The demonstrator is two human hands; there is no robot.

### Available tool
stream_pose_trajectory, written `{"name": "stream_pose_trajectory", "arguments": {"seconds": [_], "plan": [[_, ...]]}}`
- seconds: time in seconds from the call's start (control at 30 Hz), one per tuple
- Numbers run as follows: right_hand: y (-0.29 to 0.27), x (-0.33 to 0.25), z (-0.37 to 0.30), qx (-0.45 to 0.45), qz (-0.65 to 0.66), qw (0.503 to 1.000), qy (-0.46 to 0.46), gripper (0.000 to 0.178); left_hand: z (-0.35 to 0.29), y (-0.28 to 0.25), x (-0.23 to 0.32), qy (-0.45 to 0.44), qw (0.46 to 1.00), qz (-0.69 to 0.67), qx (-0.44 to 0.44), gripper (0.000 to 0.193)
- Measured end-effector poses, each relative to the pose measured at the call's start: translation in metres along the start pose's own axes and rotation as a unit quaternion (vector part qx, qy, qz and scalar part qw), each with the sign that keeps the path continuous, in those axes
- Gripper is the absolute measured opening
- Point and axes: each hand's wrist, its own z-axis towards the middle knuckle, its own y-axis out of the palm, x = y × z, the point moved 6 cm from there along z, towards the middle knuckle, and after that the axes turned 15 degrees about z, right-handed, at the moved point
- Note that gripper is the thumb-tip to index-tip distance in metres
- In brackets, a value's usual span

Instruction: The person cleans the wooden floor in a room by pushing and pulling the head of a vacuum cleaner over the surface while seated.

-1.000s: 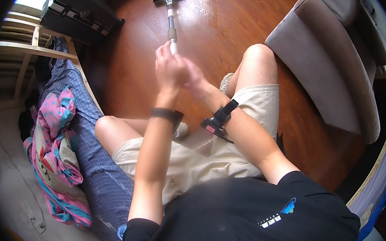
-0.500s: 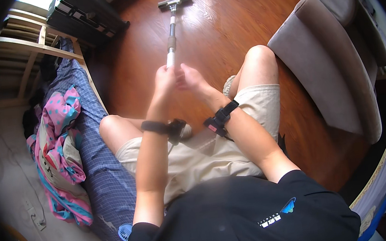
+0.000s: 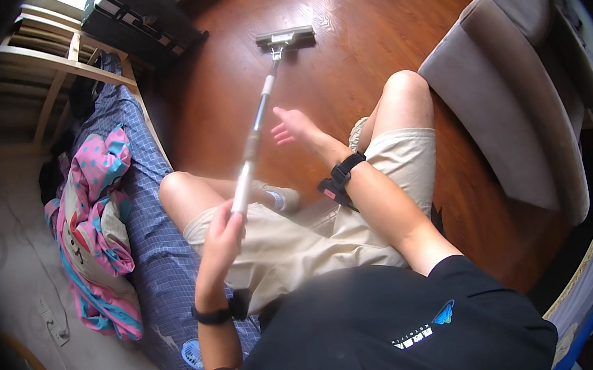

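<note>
A sponge mop (image 3: 251,148) with a long white and grey handle slants from my lap out over the floor. Its flat, wide head (image 3: 285,38) rests on the reddish-brown wood boards (image 3: 360,30). My left hand (image 3: 221,240) is closed round the near end of the handle, close above my left thigh. To the right of the shaft, my right hand (image 3: 293,126) holds nothing, with its fingers spread apart and the thumb pointing up. A black strap with a small device sits on each wrist.
On the left, a bed with a blue checked sheet (image 3: 152,222) carries a crumpled pink and blue blanket (image 3: 95,228). A black suitcase (image 3: 142,24) stands at the far left. Grey-brown sofa seating (image 3: 497,99) lines the right side. A small blue fan (image 3: 192,353) lies near my left elbow.
My left hand has drawn back toward my lap with the handle end, and the mop head has come nearer. The right hand has separated from the left and stands apart from the handle.
</note>
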Motion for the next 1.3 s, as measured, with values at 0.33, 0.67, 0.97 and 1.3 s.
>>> {"name": "stream_pose_trajectory", "arguments": {"seconds": [0.33,0.67,0.97,1.3], "plan": [[0.057,0.040,-0.044,-0.184,-0.225,0.957,0.003,0.057,-0.137,0.006,-0.001,-0.074,0.988,0.130,0.042,0.038],[0.074,0.054,-0.048,-0.243,-0.117,0.962,0.037,0.069,-0.145,0.019,0.063,0.185,0.891,0.306,0.281,0.038],[0.068,0.051,-0.044,-0.136,-0.077,0.987,0.046,0.044,-0.138,0.019,0.076,0.259,0.827,0.323,0.381,0.024],[0.069,0.058,-0.045,-0.138,-0.047,0.986,0.080,0.045,-0.115,0.028,0.077,0.293,0.834,0.272,0.379,0.021]]}}
